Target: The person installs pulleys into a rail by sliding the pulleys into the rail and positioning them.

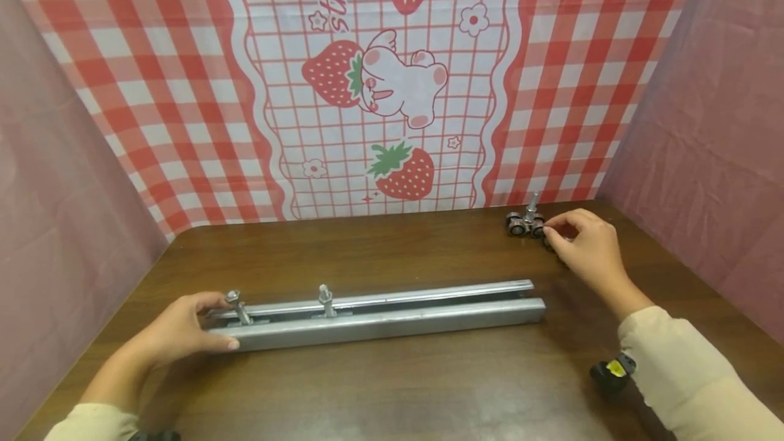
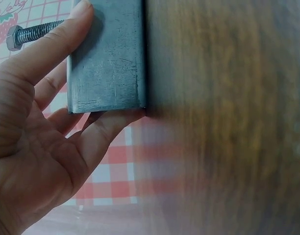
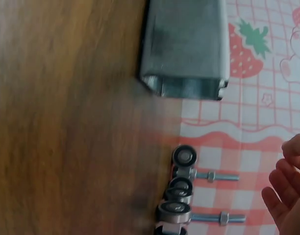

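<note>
My left hand (image 1: 180,329) grips the left end of a grey metal channel rail (image 1: 392,324), thumb on its near side. In the left wrist view, fingers also lie at the rail's end. Two upright bolts, a left bolt (image 1: 239,306) and a second bolt (image 1: 327,301), rise from the slot along the rail's top. My right hand (image 1: 584,247) is at the back right with loosely curved fingers, holding nothing. Its fingertips overlap a roller trolley (image 1: 520,224) in the head view. The right wrist view shows a second roller trolley (image 3: 174,210) beside it, mostly hidden by the hand from the head.
The brown wooden table (image 1: 392,393) carries the rail and the trolleys. A red-and-white strawberry cloth (image 1: 392,87) hangs along the back edge. Pink cloth (image 1: 716,121) closes the right side, and another pink curtain (image 1: 55,189) the left.
</note>
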Demonstrator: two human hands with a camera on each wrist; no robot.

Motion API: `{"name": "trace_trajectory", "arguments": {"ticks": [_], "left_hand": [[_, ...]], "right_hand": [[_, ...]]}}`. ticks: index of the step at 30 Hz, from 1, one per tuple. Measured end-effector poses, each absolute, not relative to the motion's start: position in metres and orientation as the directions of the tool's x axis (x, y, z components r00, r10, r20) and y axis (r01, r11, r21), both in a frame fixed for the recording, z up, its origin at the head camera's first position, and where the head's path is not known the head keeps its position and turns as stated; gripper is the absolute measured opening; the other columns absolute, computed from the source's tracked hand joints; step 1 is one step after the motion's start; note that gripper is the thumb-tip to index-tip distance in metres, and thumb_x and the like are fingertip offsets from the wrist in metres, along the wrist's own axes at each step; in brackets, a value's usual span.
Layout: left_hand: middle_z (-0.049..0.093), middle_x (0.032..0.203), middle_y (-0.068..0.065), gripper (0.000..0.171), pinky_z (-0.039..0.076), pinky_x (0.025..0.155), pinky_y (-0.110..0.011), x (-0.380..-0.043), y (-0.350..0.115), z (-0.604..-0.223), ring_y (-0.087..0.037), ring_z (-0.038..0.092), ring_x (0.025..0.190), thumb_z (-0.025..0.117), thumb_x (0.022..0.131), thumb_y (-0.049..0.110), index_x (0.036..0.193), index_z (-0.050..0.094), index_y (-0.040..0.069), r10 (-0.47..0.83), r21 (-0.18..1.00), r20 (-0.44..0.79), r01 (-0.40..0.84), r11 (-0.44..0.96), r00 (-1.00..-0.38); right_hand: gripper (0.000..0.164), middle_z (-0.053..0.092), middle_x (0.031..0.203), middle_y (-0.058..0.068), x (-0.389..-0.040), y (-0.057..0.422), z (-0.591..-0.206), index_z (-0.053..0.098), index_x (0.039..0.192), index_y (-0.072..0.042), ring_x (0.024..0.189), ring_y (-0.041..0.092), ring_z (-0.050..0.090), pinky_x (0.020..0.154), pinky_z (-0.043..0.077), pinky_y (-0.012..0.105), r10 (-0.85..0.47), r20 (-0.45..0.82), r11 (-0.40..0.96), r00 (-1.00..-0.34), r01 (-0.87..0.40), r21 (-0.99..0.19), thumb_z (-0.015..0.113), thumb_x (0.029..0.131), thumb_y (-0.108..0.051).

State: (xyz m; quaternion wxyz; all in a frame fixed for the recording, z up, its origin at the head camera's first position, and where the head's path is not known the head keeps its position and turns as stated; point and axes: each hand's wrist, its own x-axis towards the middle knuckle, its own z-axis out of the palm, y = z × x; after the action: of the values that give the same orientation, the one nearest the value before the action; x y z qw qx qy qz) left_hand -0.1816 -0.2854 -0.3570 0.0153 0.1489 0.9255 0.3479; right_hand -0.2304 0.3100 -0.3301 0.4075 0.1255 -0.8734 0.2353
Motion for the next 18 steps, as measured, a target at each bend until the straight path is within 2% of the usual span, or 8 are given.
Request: {"name": "trace_trajectory", "arguments": {"ticks": [4,7,9,13,18], "left_hand": [[0.064,0.115,-0.025,0.059,0.045,0.091,-0.061,-0.183,-0.286,-0.357,-0.046,0.057,0.109,0.091,0.064,0.020,0.109,0.062,-0.005,0.292,0.639,0.089,0.279,0.717,-0.952],[0.064,0.115,-0.025,0.060,0.046,0.091,-0.060,-0.183,-0.286,-0.357,-0.046,0.057,0.109,0.091,0.064,0.019,0.110,0.062,-0.006,0.287,0.634,0.091,0.277,0.722,-0.954],[0.064,0.115,-0.026,0.060,0.046,0.091,-0.060,-0.183,-0.285,-0.358,-0.047,0.057,0.108,0.091,0.064,0.018,0.110,0.062,-0.007,0.288,0.634,0.091,0.278,0.721,-0.953],[0.064,0.116,-0.026,0.061,0.045,0.092,-0.060,-0.183,-0.285,-0.357,-0.046,0.057,0.109,0.091,0.064,0.019,0.111,0.062,-0.007,0.282,0.637,0.084,0.269,0.722,-0.956],[0.062,0.117,-0.027,0.062,0.044,0.092,-0.062,-0.182,-0.285,-0.357,-0.048,0.056,0.110,0.091,0.064,0.019,0.112,0.061,-0.007,0.280,0.650,0.071,0.258,0.715,-0.957]], "right_hand": [[0.012,0.065,0.083,0.020,-0.237,0.319,-0.331,0.068,0.090,0.004,0.071,0.031,0.058,0.065,0.041,0.039,0.061,0.755,0.878,-0.653,-0.325,-0.352,0.071,0.080,-0.002],[0.022,0.064,0.089,0.025,-0.242,0.327,-0.331,0.064,0.099,0.007,0.080,0.039,0.059,0.072,0.043,0.052,0.163,0.718,0.881,-0.676,-0.227,-0.414,0.069,0.082,-0.006],[0.027,0.062,0.093,0.028,-0.245,0.334,-0.331,0.062,0.104,0.009,0.087,0.043,0.057,0.076,0.042,0.057,0.231,0.681,0.879,-0.695,-0.152,-0.453,0.067,0.084,-0.010],[0.039,0.060,0.098,0.031,-0.250,0.347,-0.333,0.061,0.108,0.011,0.093,0.048,0.053,0.080,0.041,0.060,0.299,0.581,0.870,-0.757,-0.034,-0.491,0.066,0.089,-0.022],[0.041,0.066,0.094,0.028,-0.257,0.356,-0.335,0.066,0.104,0.008,0.087,0.047,0.057,0.075,0.044,0.059,0.243,0.493,0.876,-0.836,-0.029,-0.481,0.064,0.093,-0.032]]}}
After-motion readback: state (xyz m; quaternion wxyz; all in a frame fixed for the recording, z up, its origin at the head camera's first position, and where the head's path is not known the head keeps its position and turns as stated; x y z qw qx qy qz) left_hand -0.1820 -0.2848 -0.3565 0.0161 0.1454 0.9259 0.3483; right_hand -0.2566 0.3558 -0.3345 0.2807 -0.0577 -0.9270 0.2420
